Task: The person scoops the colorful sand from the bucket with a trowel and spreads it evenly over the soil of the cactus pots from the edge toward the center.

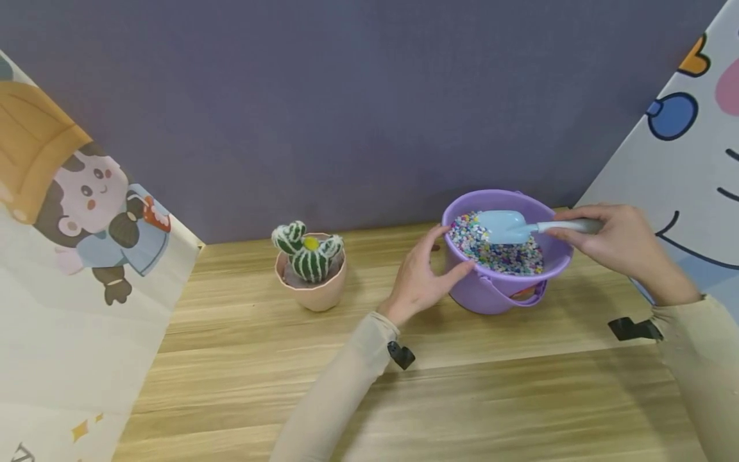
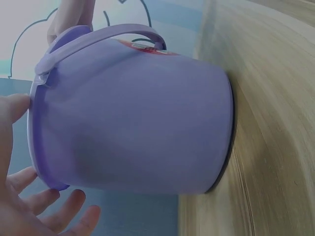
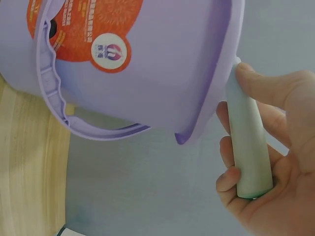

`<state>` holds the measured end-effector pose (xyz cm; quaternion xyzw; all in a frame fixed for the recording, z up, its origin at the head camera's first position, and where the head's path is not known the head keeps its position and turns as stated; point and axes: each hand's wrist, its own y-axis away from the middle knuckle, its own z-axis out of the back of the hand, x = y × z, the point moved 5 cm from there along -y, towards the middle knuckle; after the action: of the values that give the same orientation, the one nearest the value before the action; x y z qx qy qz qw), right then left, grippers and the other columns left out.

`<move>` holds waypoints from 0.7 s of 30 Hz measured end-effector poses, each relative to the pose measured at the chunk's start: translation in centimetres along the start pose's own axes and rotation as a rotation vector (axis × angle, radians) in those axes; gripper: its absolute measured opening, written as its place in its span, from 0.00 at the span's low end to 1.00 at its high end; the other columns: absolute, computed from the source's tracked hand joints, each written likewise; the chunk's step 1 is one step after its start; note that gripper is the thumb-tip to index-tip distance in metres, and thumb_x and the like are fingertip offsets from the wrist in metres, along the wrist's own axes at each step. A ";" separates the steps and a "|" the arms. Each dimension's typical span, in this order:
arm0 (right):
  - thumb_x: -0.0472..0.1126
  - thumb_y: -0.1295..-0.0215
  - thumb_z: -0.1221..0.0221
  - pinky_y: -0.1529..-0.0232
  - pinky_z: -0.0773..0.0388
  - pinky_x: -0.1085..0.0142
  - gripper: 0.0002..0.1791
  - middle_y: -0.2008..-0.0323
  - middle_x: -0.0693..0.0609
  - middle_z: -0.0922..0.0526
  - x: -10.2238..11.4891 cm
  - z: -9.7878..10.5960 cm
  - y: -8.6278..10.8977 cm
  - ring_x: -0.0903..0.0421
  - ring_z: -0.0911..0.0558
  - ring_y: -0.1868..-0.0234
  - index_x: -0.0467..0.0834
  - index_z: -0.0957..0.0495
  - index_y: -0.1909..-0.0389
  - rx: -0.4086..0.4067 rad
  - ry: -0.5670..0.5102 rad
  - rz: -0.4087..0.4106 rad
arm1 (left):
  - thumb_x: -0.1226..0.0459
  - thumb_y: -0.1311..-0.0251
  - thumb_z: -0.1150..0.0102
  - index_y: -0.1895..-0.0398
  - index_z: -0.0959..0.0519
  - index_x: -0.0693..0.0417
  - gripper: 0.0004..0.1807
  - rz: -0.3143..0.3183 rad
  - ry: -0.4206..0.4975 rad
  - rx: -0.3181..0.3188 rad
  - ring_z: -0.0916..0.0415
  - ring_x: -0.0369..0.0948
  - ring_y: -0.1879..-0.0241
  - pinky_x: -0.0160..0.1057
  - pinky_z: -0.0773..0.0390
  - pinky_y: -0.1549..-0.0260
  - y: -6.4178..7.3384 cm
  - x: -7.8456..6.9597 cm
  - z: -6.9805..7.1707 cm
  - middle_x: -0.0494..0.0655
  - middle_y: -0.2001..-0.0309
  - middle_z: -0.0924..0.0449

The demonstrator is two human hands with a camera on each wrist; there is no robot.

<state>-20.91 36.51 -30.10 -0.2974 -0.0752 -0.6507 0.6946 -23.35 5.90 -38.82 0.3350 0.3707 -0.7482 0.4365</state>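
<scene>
A light purple bucket stands on the wooden table, holding many small multicoloured beads. Against its left rim rests my left hand, thumb and fingers spread apart along the edge; in the left wrist view the fingers look extended and loose. At the right rim my right hand grips the pale handle of a light blue toy shovel. The blade lies flat over the beads; whether it touches them I cannot tell. In the right wrist view, fingers curl around the handle.
Left of the bucket stands a small cactus in a pale pink pot. The bucket's purple carrying handle hangs down its near side. A dark grey panel rises behind the table, with printed panels at left and right.
</scene>
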 end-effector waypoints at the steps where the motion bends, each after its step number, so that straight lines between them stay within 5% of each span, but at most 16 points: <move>1: 0.50 0.41 0.21 0.70 0.35 0.79 0.22 0.52 0.30 0.11 0.1 0.0 0.0 0.69 0.27 0.68 0.40 0.08 0.52 -0.001 0.000 0.000 | 0.37 0.38 0.32 0.18 0.36 0.38 0.47 -0.001 0.000 -0.002 0.24 0.44 0.31 0.50 0.20 0.33 0.1 0.0 0.1 0.39 0.19 0.35; 14: 0.49 0.42 0.21 0.75 0.33 0.74 0.18 0.59 0.34 0.09 1.7 -0.8 -0.2 0.65 0.26 0.73 0.42 0.07 0.55 -0.009 -0.020 0.033 | 0.41 0.35 0.32 0.18 0.36 0.43 0.45 0.029 0.000 -0.033 0.24 0.47 0.30 0.56 0.22 0.32 1.4 0.8 1.9 0.44 0.17 0.38; 21: 0.48 0.43 0.21 0.76 0.34 0.74 0.17 0.61 0.36 0.08 2.8 -1.3 -0.5 0.66 0.27 0.75 0.43 0.07 0.56 -0.023 -0.020 0.071 | 0.44 0.34 0.32 0.20 0.35 0.43 0.42 -0.007 -0.004 -0.059 0.24 0.46 0.30 0.54 0.21 0.33 2.2 1.0 3.1 0.45 0.18 0.36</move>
<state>-21.36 33.41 -29.61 -0.3143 -0.0641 -0.6232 0.7132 -22.37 2.09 -38.68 0.3193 0.3927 -0.7392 0.4444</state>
